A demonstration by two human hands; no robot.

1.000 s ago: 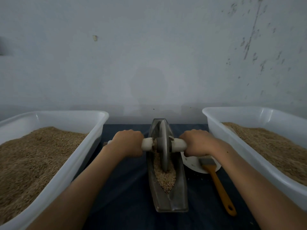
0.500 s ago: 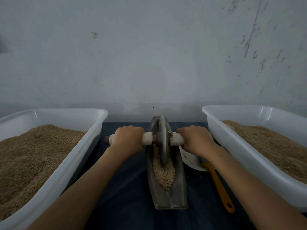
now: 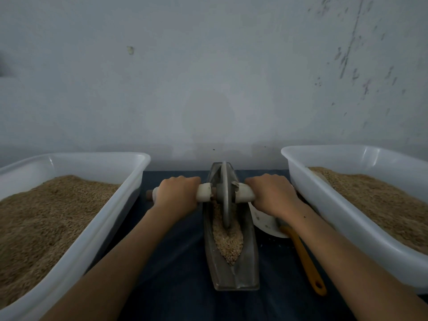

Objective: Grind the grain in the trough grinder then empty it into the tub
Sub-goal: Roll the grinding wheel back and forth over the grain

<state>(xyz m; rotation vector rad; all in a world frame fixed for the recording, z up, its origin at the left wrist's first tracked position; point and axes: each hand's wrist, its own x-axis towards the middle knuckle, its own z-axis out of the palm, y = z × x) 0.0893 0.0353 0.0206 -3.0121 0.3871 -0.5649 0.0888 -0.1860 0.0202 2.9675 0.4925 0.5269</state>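
Moved: grey metal grinding wheel has rolled farther from the person.
Left hand: fingers curled round the white axle handle.
Right hand: grips the other end.
Grain: in the long grey metal trough, between both fists.
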